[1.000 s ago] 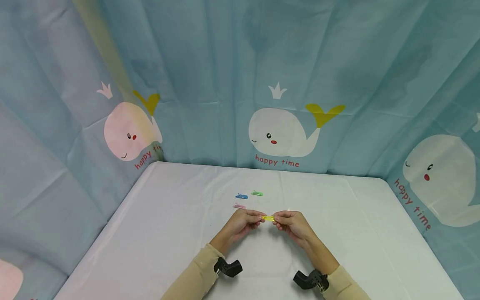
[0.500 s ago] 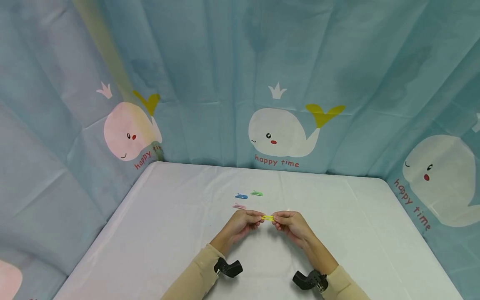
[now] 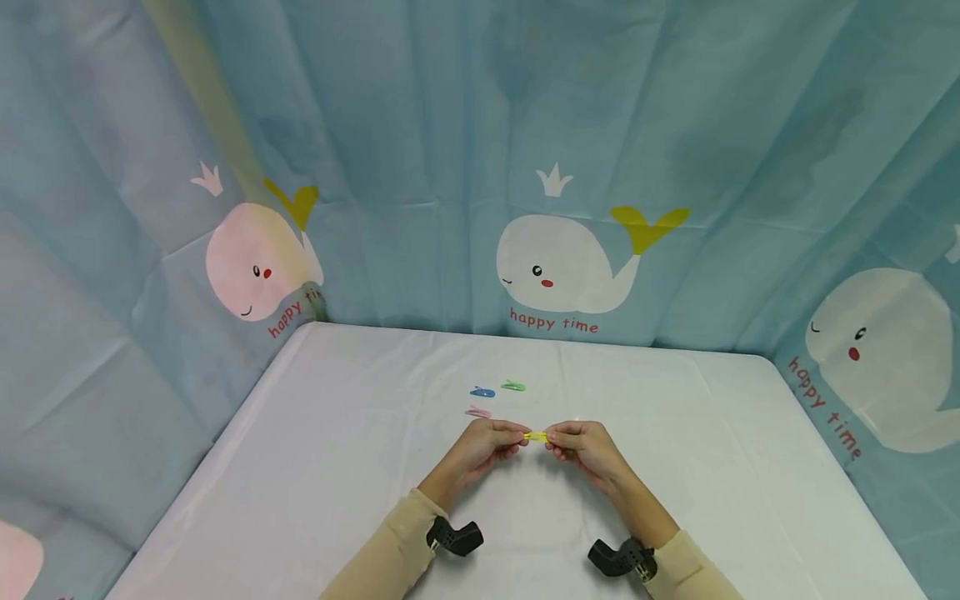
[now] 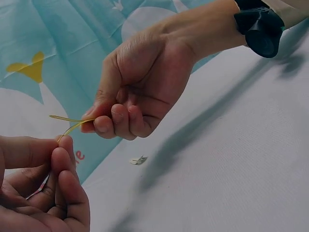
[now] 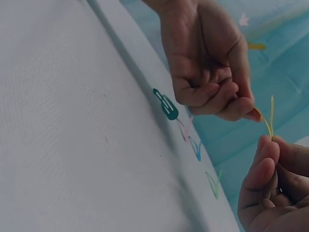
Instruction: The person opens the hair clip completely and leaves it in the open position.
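Note:
Both hands hold a yellow snap hair clip between them, above the white table. My left hand pinches the tip of one strip of the clip between thumb and forefinger. The joined end of the clip is pinched by the thumb and forefinger of my right hand. Its other strip sticks out free, so the clip stands sprung apart in a narrow V. Fingertips cover both of the held ends.
Beyond my left hand lie a pink clip, a blue clip and a green clip, all sprung apart. A dark green clip and a pale clip show on the table. A whale-printed curtain hangs behind.
The hands stay almost in place. The yellow clip's strips look slightly further apart than a second ago.

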The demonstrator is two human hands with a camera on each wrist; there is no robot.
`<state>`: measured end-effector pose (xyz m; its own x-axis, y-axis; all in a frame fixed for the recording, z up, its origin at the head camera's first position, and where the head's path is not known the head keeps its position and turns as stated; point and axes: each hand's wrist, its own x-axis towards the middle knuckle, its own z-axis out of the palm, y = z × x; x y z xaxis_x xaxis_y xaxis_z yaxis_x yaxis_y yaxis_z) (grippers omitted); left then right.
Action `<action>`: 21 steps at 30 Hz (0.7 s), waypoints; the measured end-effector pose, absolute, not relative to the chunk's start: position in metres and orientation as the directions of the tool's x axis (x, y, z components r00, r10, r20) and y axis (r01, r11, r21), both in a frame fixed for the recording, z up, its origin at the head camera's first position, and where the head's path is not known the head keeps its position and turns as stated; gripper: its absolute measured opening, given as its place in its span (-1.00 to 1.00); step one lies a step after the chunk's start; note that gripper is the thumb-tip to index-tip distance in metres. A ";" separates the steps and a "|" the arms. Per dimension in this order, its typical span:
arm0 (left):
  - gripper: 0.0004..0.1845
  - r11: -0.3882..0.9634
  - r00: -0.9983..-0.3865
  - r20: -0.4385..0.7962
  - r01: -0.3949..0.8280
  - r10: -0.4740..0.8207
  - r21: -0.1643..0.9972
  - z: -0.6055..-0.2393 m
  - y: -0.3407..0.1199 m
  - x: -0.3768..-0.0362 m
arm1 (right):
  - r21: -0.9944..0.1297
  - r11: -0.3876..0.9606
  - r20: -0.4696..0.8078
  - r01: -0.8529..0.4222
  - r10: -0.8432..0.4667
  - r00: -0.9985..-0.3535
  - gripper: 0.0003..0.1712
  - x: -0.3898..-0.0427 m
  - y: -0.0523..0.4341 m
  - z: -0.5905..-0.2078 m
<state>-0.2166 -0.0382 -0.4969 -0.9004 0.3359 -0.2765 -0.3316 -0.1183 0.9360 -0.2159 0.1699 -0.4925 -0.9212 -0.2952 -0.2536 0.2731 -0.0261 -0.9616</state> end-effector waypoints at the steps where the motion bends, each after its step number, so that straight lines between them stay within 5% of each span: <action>1: -0.69 -0.109 -0.901 -0.276 -0.328 0.335 0.938 -0.497 -0.038 -0.217 | -0.962 -0.017 -0.254 0.271 -0.291 -0.922 -0.76 -0.216 0.170 -0.493; 12: -0.73 -0.068 -0.925 -0.238 -0.269 0.296 0.961 -0.495 -0.040 -0.220 | -0.975 0.045 -0.220 0.216 -0.247 -0.944 -0.78 -0.223 0.167 -0.490; 21: -0.81 0.163 -0.961 -0.187 -0.154 0.205 0.974 -0.496 -0.042 -0.221 | -0.978 0.072 -0.206 0.194 -0.255 -0.945 -0.75 -0.223 0.163 -0.491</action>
